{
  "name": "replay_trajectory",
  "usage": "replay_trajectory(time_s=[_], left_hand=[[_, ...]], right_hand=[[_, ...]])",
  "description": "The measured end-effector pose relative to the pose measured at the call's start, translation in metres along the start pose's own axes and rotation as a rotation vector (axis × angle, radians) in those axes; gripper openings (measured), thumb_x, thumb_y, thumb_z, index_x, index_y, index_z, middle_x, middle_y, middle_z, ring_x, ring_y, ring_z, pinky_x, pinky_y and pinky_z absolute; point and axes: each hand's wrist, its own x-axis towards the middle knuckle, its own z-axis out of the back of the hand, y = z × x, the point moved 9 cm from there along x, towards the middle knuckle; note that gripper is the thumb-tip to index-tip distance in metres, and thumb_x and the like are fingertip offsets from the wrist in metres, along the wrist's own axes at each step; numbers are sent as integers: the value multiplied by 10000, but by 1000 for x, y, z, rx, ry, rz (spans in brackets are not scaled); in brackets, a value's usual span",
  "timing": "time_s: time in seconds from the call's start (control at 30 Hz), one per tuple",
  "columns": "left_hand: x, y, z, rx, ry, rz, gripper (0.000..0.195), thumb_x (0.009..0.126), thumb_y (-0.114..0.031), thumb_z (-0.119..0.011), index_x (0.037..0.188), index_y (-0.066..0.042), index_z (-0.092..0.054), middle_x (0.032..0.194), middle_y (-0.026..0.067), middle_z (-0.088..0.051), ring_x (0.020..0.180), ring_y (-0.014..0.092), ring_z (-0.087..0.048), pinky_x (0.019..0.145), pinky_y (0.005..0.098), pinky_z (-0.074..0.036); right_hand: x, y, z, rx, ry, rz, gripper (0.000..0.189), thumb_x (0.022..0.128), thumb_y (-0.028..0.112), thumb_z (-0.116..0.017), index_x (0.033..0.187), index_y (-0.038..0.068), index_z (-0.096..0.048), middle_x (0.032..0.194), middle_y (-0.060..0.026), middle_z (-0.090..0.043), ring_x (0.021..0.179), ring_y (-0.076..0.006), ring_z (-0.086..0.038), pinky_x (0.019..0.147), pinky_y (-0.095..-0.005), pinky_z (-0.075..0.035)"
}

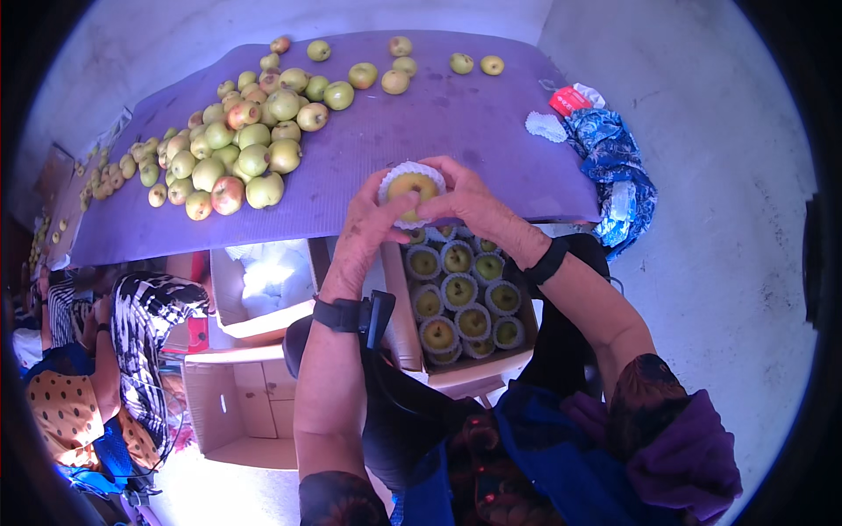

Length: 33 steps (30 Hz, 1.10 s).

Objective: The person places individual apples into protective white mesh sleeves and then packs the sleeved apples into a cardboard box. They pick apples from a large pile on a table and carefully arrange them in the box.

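Between my two hands is a yellow-green apple (409, 187) in a white foam net sleeve, held above the near edge of the purple-covered table (447, 138). My left hand (373, 214) grips it from the left, its thumb against the fruit. On the other side my right hand (464, 194) curls round the sleeve, thumb also on the apple. Just below the hands stands an open cardboard box (483, 376) holding several apples in the same kind of sleeve, such as one sleeved apple (459, 290) near its middle. My forearms hide parts of the box's sides.
Loose apples (256, 135) are heaped on the table's left half. A foam sleeve (546, 126), a red packet (571, 100) and blue patterned cloth (608, 151) lie at the right. Below left are a box of white foam sleeves (276, 279) and another cardboard box (247, 407). A person (72, 401) sits left.
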Motion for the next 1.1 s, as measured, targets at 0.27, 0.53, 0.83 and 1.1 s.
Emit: replay_trajectory(time_s=[0.27, 0.53, 0.83, 1.1], left_hand=[[6, 8, 12, -162, -123, -22, 603, 828, -245, -669, 1335, -37, -419, 1179, 148, -568, 1023, 248, -621, 675, 316, -596], [4, 7, 8, -205, -89, 11, 587, 823, -248, -667, 1313, -29, -429, 1171, 147, -568, 1012, 256, -627, 699, 331, -602], [4, 10, 16, -50, -170, -22, 545, 817, -244, -675, 1260, -1, -471, 1129, 153, -579, 955, 238, -640, 631, 289, -604], [-2, 0, 1, -45, -61, -80, 538, 874, -301, -655, 1280, -2, -466, 1160, 144, -569, 1009, 228, -619, 695, 291, -592]], right_hand=[[-1, -6, 16, -97, -89, 29, 401, 871, 151, -677, 1236, 49, -544, 1069, -70, -614, 956, -145, -611, 719, -264, -545], [2, 4, 17, -196, -140, 214, 244, 881, 91, -590, 1103, -10, -601, 901, -69, -653, 732, -107, -607, 624, -248, -519], [-6, 4, 17, -272, -195, 137, 212, 819, 80, -591, 1009, -13, -609, 808, -63, -647, 665, -111, -610, 552, -243, -483], [-16, 3, 6, -110, -136, 25, 480, 822, 197, -689, 1198, -6, -471, 1142, -159, -571, 897, -209, -635, 639, -287, -560]])
